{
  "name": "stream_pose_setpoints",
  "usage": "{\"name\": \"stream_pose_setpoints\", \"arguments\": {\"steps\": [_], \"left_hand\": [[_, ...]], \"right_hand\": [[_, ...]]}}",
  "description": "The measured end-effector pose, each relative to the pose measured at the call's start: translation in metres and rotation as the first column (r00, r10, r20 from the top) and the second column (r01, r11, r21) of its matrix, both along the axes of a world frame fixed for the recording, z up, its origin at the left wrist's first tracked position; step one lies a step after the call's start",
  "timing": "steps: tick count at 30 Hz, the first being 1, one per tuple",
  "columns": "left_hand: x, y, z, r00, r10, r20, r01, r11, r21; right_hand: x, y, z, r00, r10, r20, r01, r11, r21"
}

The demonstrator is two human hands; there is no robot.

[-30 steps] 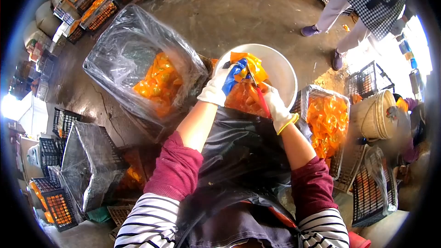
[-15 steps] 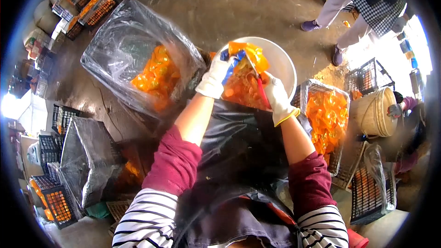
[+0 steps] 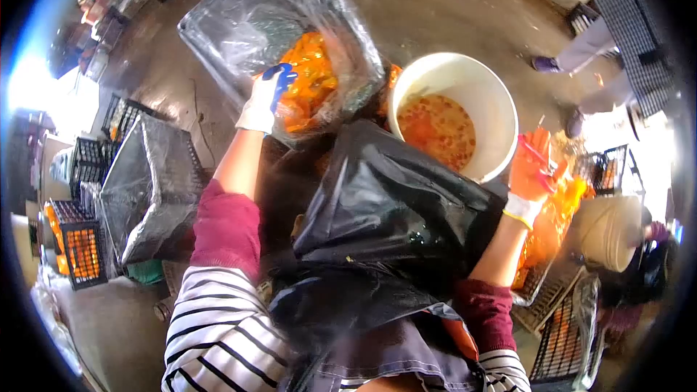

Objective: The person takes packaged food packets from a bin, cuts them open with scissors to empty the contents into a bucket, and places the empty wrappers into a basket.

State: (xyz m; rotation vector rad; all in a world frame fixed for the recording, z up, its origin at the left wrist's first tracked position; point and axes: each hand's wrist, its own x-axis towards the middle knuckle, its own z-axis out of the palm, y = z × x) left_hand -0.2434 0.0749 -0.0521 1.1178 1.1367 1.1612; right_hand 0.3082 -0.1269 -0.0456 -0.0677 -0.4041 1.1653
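Observation:
My left hand (image 3: 267, 98), in a white glove with blue coating, is over a crate lined with clear plastic (image 3: 225, 29). Its blue fingers are apart, against glossy orange pieces (image 3: 308, 76) lying inside. Off to the right, my right hand (image 3: 531, 174) wears a white glove with an orange-red palm and a yellow cuff. Its fingers are curled at a second crate of orange pieces (image 3: 548, 236); what they grip is hard to make out. Between my hands stands a white bucket (image 3: 497, 112) with small orange bits in liquid.
Black plastic (image 3: 392, 210) covers my lap. Another lined crate (image 3: 149, 196) stands at left, near a black crate with orange contents (image 3: 80, 247). On the right are a beige bucket (image 3: 608, 232) and a black crate (image 3: 566, 327). A person's legs (image 3: 592, 47) show at upper right.
Both hands have left the bucket and parted: the left went to the lined crate, the right to the right-hand crate. The orange piece and red-handled tool are gone from above the bucket.

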Motion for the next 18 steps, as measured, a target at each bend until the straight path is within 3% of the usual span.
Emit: {"name": "stream_pose_setpoints", "arguments": {"steps": [2,3,5,7,8,9,11,14,17,18], "left_hand": [[0.003,0.007,-0.006,0.983,0.042,-0.18,-0.044,0.999,-0.005],[0.003,0.017,-0.019,0.929,-0.009,-0.369,0.002,1.0,-0.017],[0.007,0.037,-0.047,0.712,-0.123,-0.691,0.091,0.992,-0.083],[0.027,0.032,-0.06,0.567,-0.024,-0.823,0.101,0.994,0.04],[0.03,0.033,-0.059,0.456,-0.077,-0.887,0.171,0.985,0.003],[0.038,0.035,-0.055,0.384,-0.178,-0.906,0.204,0.973,-0.105],[0.048,0.049,-0.076,0.247,-0.065,-0.967,0.316,0.949,0.017],[0.068,0.08,-0.111,0.366,-0.259,-0.894,0.349,0.929,-0.126],[0.094,0.096,-0.108,0.32,-0.496,-0.808,0.245,0.867,-0.435],[0.096,0.1,-0.112,0.353,-0.486,-0.8,0.195,0.874,-0.445]], "right_hand": [[-0.006,0.005,0.004,0.995,0.099,-0.025,-0.099,0.995,0.004],[-0.01,0.008,0.006,0.988,0.148,-0.038,-0.148,0.989,0.005],[-0.029,0.02,0.026,0.982,0.167,0.092,-0.163,0.986,-0.042],[-0.047,0.033,0.045,0.967,0.185,0.173,-0.173,0.982,-0.08],[-0.048,0.04,0.045,0.959,0.221,0.179,-0.211,0.975,-0.073],[-0.049,0.045,0.044,0.949,0.255,0.184,-0.247,0.967,-0.067],[-0.051,0.048,0.045,0.98,0.179,0.086,-0.154,0.959,-0.237],[-0.052,0.054,0.043,0.993,0.088,0.079,-0.05,0.921,-0.387],[-0.062,0.066,0.053,0.976,0.166,0.144,-0.089,0.899,-0.43],[-0.062,0.067,0.053,0.969,0.187,0.159,-0.104,0.9,-0.423]]}}
